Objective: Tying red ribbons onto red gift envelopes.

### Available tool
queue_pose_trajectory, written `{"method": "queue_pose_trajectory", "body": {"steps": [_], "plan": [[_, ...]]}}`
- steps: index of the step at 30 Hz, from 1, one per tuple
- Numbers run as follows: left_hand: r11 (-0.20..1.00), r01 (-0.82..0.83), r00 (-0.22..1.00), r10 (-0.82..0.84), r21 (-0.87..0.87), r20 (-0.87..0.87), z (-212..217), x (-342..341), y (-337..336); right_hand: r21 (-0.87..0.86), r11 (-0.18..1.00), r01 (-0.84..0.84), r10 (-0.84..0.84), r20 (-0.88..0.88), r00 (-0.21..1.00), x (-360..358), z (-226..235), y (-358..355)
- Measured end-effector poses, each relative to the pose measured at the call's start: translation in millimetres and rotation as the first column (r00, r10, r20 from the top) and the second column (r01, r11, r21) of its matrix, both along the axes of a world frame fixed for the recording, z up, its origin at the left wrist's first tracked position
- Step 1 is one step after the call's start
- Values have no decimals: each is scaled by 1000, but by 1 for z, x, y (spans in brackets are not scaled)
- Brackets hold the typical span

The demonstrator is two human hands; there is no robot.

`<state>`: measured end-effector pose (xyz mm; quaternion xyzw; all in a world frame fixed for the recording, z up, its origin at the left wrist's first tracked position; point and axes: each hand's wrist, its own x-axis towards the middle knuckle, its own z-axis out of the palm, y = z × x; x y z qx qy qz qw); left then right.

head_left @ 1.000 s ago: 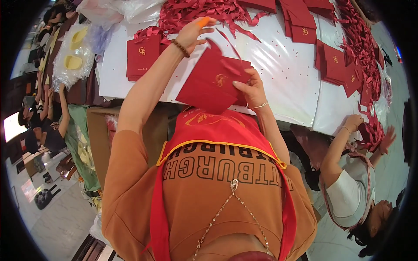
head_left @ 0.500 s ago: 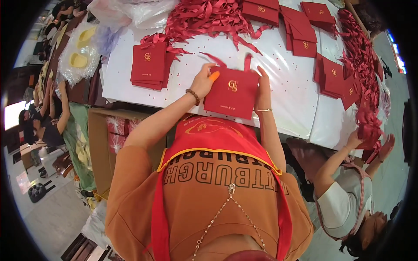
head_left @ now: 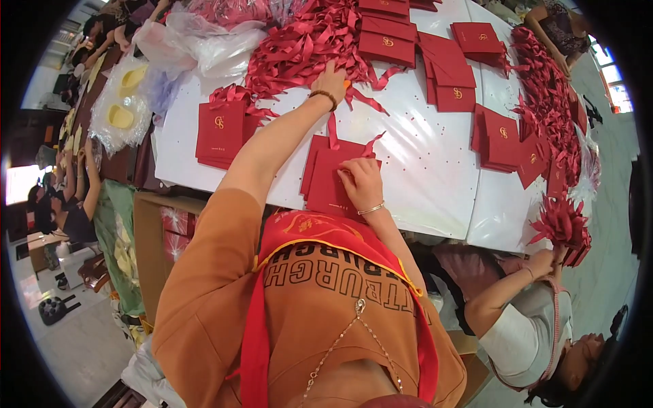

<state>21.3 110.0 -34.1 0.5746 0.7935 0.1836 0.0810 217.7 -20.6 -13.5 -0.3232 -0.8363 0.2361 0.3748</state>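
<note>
My left hand (head_left: pixel 330 84) reaches across the table to the near edge of a heap of dark red satin ribbons (head_left: pixel 299 51). An orange cover shows on one of its fingers; the fingertips are hidden among the ribbons, so I cannot tell whether they grip one. Close to the table's front edge lies a small stack of red paper gift bags (head_left: pixel 328 178) with gold print and ribbon handles standing up from the top. My right hand (head_left: pixel 363 185), its fingers curled, holds the upper right part of the top bag.
Red bags (head_left: pixel 221 130) lie at the left, with more bags (head_left: pixel 388 42) at the back and bags (head_left: pixel 502 136) at the right. A ribbon row (head_left: pixel 554 109) runs along the right edge. Clear plastic (head_left: pixel 211 37) lies back left. Beside me a co-worker (head_left: pixel 520 326) handles red ribbons; a carton (head_left: pixel 153 238) stands left.
My left hand has left the bag that both hands held up and moved forward to the ribbon heap. The bag now rests on the table in a stack under my right hand.
</note>
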Motion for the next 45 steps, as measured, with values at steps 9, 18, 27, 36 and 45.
{"method": "queue_pose_trajectory", "body": {"steps": [9,18,27,36,45], "plan": [[986,154,976,-141,-65,169,-2,-37,-147,-129,982,-138,142,20,990,-16,-9,10],[998,66,997,-67,-16,-38,19,-18,-187,147,983,-108,56,319,946,-30,-11,18],[1000,-22,996,22,0,-83,-5,-17,-185,19,996,-89,74,399,914,-24,-16,20],[972,176,976,-193,154,104,-21,-36,-196,-107,992,-60,99,418,903,-29,-11,28],[986,104,978,-79,128,-191,-19,-39,-216,-192,981,-42,124,437,891,-31,-4,33]]}}
